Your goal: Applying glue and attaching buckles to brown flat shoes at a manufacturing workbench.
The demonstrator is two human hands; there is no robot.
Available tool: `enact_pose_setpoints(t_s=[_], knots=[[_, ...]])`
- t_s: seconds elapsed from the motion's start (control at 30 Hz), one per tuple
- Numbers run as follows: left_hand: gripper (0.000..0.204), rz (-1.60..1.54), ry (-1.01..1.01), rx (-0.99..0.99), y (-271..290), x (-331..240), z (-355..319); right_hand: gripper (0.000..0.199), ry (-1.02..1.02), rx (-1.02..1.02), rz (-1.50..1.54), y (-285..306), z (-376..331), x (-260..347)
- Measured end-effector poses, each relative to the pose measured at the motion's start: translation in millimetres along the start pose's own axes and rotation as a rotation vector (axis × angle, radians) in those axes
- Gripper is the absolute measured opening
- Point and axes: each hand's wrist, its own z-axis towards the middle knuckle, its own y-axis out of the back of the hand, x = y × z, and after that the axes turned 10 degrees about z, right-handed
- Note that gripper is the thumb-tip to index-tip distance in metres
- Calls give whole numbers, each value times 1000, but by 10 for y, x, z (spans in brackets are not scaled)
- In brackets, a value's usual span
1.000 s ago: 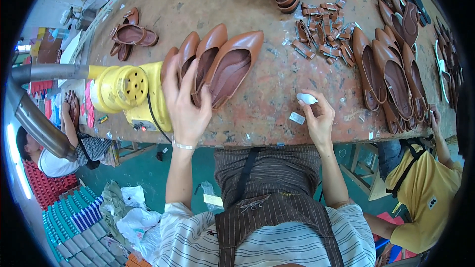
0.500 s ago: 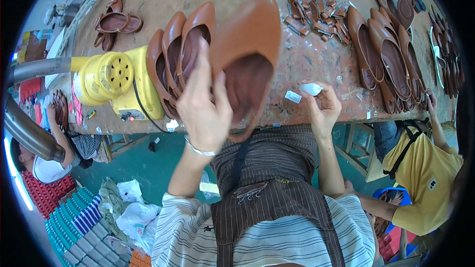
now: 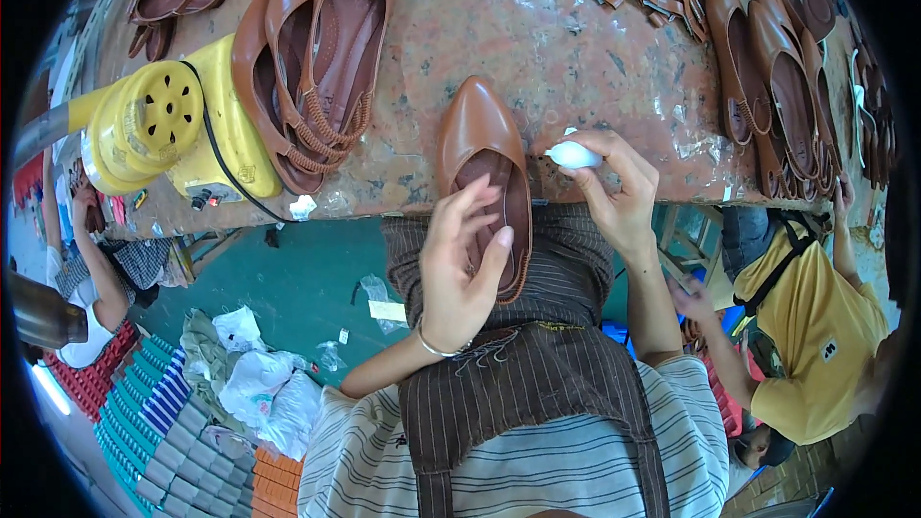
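Worn, reddish-brown, paint-flecked surface (image 3: 451,24) beneath a bulbous yellow plastic machine (image 3: 134,129) with a round vented face. Directly right of the machine, three pointed tan leather slingback shoes (image 3: 297,58), side by side and overlapping. Farther right of the machine, at the surface's near edge, a single pointed tan leather slingback shoe (image 3: 480,139), toe outward, heel overhanging that edge. Also right of the machine, over the single shoe's opening, the left hand (image 3: 456,273), loosely spread and slightly blurred; contact with the leather impossible to tell. Farthest right of the machine, the right hand (image 3: 628,187), pinching a small white squeeze bottle (image 3: 578,154), narrow tip toward the single shoe. Apparently at the stage of positioning one shoe; seemingly calling next for a steadying left-hand grip before bringing the tip closer.
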Motion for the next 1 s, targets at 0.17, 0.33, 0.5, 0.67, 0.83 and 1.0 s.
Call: enact_pose_setpoints(t_s=[0.17,0.33,0.5,0.67,0.83,1.0], knots=[[50,-989,236,-133,-317,156,314,26,43,90,-76,-46,122,13],[45,-1271,208,-119,-357,260,420,27,21,186,-176,-88,208,32],[46,-1296,174,-96,-342,318,418,23,118,190,-232,-129,304,-10],[48,-1291,161,-84,-342,316,428,22,127,231,-295,-139,368,4],[50,-1281,167,-113,-346,290,426,29,96,283,-330,-127,376,16],[50,-1234,198,-155,-348,244,428,27,93,301,-348,-143,393,29]])
